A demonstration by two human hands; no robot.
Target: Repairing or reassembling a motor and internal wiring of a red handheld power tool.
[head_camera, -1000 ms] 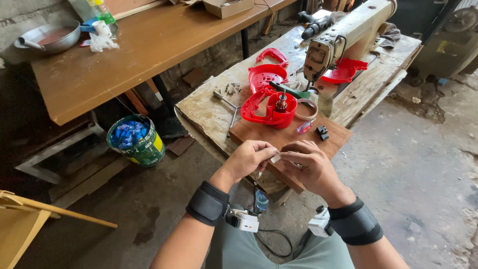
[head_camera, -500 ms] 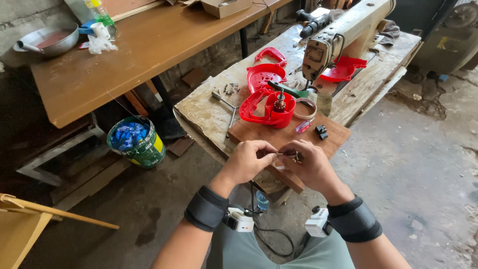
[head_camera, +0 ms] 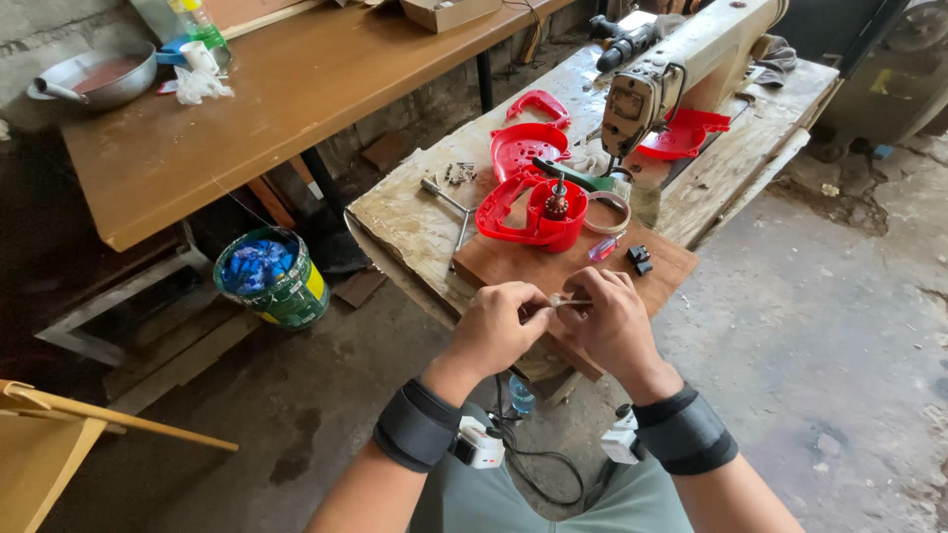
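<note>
Both hands are closed on one small metal part (head_camera: 570, 301), pinched between left hand (head_camera: 497, 329) and right hand (head_camera: 610, 324) just over the near edge of a wooden board (head_camera: 553, 266). Blue scraps are held in a green bucket (head_camera: 272, 276) on the floor; open floor is seen at right.

Bright, even daylight from the right; soft shadows, sharp focus, slight wide-angle edge bending.
</note>
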